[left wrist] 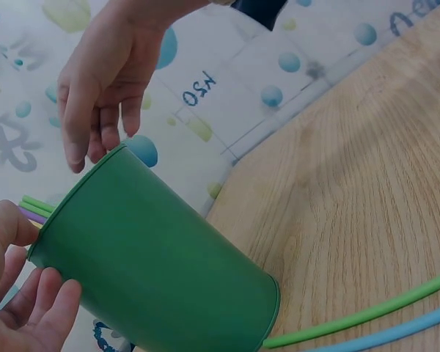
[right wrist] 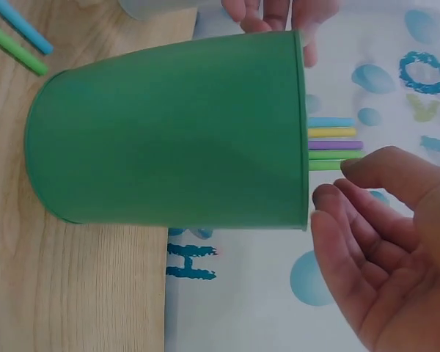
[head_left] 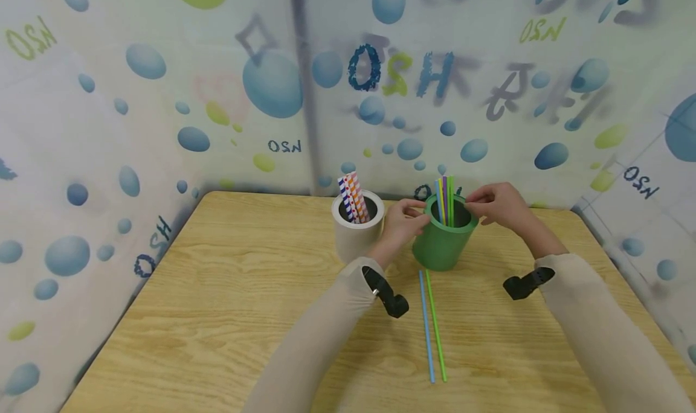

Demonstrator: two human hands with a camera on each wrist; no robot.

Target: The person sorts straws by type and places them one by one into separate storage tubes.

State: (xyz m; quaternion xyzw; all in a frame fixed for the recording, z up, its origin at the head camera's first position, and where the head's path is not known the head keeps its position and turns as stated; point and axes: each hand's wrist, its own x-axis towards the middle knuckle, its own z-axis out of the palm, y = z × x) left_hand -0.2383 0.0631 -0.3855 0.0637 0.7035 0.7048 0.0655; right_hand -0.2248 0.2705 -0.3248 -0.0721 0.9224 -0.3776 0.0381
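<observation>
A green cup (head_left: pixel 443 247) stands on the table with several plain coloured straws (head_left: pixel 444 201) leaning in it. My left hand (head_left: pixel 402 223) is at the left side of its rim. In the left wrist view, fingertips (left wrist: pixel 51 282) of that hand lie loosely against the cup near the rim. My right hand (head_left: pixel 497 204) is at the right side of the rim, fingers loosely bent. The right wrist view shows those fingers (right wrist: pixel 345 235) close beside the mouth and straws, with nothing held; whether they touch the rim I cannot tell.
A white cup (head_left: pixel 353 238) with several patterned straws (head_left: pixel 353 198) stands left of the green one. One blue straw (head_left: pixel 426 328) and one green straw (head_left: pixel 437 328) lie on the wooden table (head_left: pixel 217 316) in front. A printed backdrop (head_left: pixel 348 129) rises behind.
</observation>
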